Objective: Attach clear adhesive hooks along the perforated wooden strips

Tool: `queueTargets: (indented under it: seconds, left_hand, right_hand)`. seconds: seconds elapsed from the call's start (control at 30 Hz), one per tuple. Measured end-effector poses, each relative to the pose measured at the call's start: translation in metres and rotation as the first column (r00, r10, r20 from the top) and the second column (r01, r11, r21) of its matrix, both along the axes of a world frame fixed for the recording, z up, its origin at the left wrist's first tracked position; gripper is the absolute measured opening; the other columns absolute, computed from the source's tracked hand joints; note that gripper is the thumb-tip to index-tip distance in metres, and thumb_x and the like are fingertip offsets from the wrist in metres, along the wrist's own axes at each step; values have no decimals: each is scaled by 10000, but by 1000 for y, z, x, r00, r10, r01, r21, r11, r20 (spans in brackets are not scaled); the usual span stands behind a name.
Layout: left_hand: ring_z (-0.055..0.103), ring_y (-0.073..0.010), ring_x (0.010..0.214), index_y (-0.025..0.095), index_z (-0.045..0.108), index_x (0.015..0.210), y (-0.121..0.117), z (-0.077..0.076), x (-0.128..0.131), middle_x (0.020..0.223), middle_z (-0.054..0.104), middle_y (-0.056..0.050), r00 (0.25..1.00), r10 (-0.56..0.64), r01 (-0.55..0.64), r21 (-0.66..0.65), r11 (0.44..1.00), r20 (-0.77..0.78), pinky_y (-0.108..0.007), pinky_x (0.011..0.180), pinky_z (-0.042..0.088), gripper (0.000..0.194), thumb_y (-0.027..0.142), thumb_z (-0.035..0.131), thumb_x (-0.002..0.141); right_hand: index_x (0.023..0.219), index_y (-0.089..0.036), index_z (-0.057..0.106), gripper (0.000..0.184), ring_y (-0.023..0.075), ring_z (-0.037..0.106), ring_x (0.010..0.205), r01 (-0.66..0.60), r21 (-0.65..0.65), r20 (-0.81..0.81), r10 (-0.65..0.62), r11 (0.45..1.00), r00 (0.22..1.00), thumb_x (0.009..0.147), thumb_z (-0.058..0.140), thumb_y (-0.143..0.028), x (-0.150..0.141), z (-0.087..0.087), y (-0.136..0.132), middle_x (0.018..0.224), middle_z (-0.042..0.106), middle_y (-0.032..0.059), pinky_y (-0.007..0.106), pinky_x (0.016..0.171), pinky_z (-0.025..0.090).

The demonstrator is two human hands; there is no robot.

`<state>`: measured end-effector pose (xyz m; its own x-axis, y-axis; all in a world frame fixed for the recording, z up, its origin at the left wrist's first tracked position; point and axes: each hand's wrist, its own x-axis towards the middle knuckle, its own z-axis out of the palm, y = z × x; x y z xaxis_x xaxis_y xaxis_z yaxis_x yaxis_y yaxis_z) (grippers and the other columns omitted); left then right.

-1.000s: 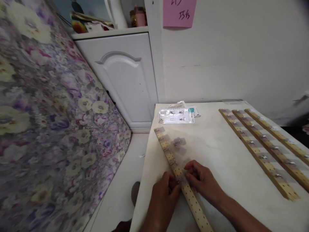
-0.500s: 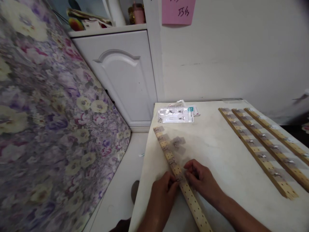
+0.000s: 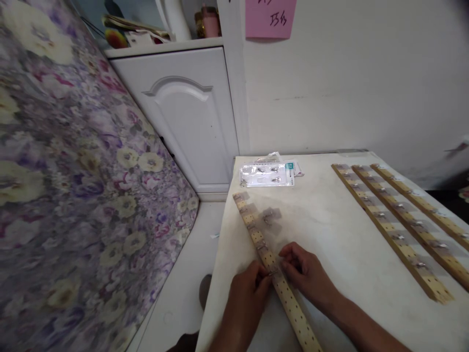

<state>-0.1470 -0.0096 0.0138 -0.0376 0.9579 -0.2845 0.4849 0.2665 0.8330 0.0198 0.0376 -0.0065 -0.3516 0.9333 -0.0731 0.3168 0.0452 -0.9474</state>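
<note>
A pale wooden strip (image 3: 293, 305) with rows of small holes runs slantwise over the white table. My left hand (image 3: 249, 288) rests at its left edge, thumb and forefinger pinched on the end of a small metal hook (image 3: 272, 273) lying across the strip. On the other side, my right hand (image 3: 308, 271) is closed with curled fingers close to the strip's right edge; what its fingertips hold, if anything, is hidden. Farther up the strip sit several similar metal pieces on clear backings. Just right of them lie loose clear-backed hooks (image 3: 269, 215).
Near the wall lies a clear blister packet (image 3: 267, 175) over other packaging. On the right are three more wooden strips (image 3: 388, 230) carrying metal pieces. A flowered fabric panel (image 3: 91, 171) stands left of the table (image 3: 322, 195), with a white cabinet (image 3: 183, 117) behind.
</note>
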Motion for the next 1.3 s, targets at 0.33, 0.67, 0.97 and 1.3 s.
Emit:
queueTargets:
  seconds: [0.33,0.67,0.97,1.3]
  left_hand:
    - [480,-120,609,193,524,704,0,3,1,623,540,42,1000,0,-1,-7,1000,-15,-226,594,341,129,277,504,799]
    - [488,-120,623,192,519,686,1,2,0,618,538,45,999,-10,10,9,1000,-44,-220,584,336,117,252,507,786]
    - [495,-121,565,199,513,698,-2,3,-6,580,525,45,997,-51,49,-34,998,-50,-219,536,323,127,265,479,801]
    - [539,-146,668,199,560,756,-3,7,-2,690,606,16,988,-103,105,19,994,-114,-241,599,323,146,281,460,823]
  right_hand:
    - [846,-205,501,31,118,466,590,-5,13,17,4,1000,1000,817,505,-218,0,2,0,646,511,-37,227,536,373]
    - [838,-210,499,114,121,458,567,39,8,102,-40,999,994,769,581,-248,-5,7,-1,604,480,-55,233,529,369]
    - [841,-213,495,114,120,455,563,39,-2,94,-39,999,995,764,576,-237,-7,6,-2,603,470,-59,232,529,370]
    - [869,-214,495,131,120,463,564,48,11,83,-49,999,995,767,575,-240,-6,5,-3,617,498,-54,232,531,375]
